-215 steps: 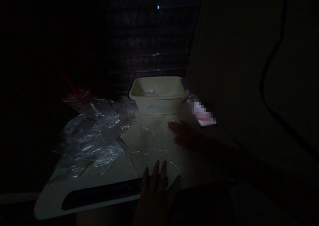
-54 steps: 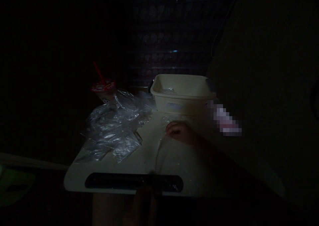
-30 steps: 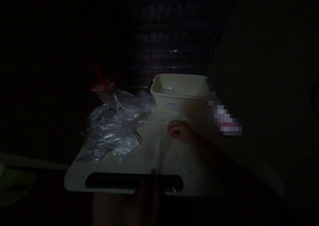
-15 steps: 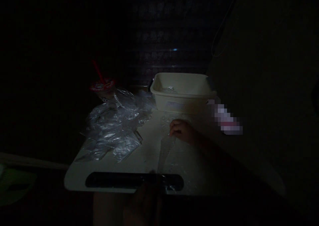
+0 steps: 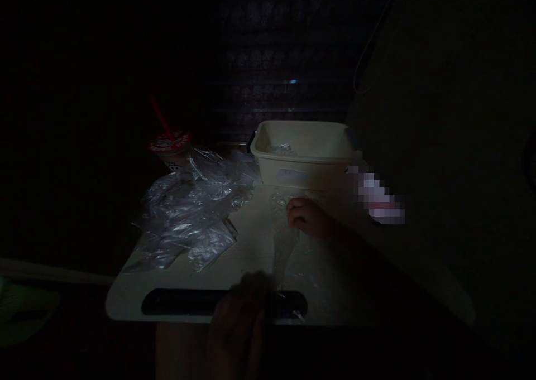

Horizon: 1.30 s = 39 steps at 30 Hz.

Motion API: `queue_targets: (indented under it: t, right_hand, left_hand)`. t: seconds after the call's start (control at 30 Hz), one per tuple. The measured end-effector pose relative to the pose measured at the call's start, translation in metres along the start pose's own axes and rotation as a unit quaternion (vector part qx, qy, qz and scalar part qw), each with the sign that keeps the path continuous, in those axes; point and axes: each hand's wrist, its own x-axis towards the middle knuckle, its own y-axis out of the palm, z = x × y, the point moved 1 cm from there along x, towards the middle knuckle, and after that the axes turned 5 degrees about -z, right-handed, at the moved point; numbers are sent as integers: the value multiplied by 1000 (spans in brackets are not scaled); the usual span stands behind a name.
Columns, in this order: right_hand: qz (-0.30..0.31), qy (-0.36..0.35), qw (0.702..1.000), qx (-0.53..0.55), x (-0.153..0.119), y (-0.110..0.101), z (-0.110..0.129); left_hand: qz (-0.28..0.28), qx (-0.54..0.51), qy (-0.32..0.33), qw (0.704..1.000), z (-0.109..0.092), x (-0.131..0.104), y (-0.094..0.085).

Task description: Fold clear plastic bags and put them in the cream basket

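A clear plastic bag [image 5: 285, 251] lies stretched out on the white tabletop [image 5: 247, 240]. My right hand [image 5: 307, 217] is closed on its upper part, fingers curled. My left hand [image 5: 238, 321] is at the near edge, over the black slot [image 5: 184, 302] and close to the bag's lower end. It is dark and blurred, and whether its fingers hold the plastic cannot be made out. Left of my hands spreads a heap of crumpled clear plastic bags [image 5: 188, 212].
A cream plastic bin [image 5: 310, 171] stands behind my right hand, with some clear plastic inside. At the back left is a cup with a red straw [image 5: 170, 143]. A pixelated pinkish object [image 5: 377, 198] lies at the right. Something green [image 5: 29, 313] shows low at the left.
My left hand has moved up and forward from below the table edge onto the slot. The right hand has barely moved. The bag's lower part has shifted slightly right.
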Motion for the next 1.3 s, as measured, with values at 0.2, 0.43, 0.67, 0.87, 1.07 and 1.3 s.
queue_targets:
  t: [0.2, 0.43, 0.67, 0.87, 1.07, 1.3]
  right_hand:
    - [12, 29, 999, 28, 1, 1, 0]
    - [3, 43, 998, 44, 2, -1, 1]
    - [-8, 32, 998, 47, 1, -1, -3]
    - [-100, 47, 994, -22, 0, -16, -7]
    - [-107, 51, 987, -109, 1, -18, 15]
    - [61, 28, 955, -288, -4, 21, 48]
  left_hand:
    - [57, 86, 69, 992, 7, 29, 18]
    - [143, 154, 126, 969, -3, 37, 28]
    - [175, 162, 126, 963, -4, 37, 24]
    - [181, 151, 123, 964, -3, 35, 24]
    - [177, 141, 122, 966, -2, 34, 23]
    - [161, 148, 131, 967, -2, 34, 26]
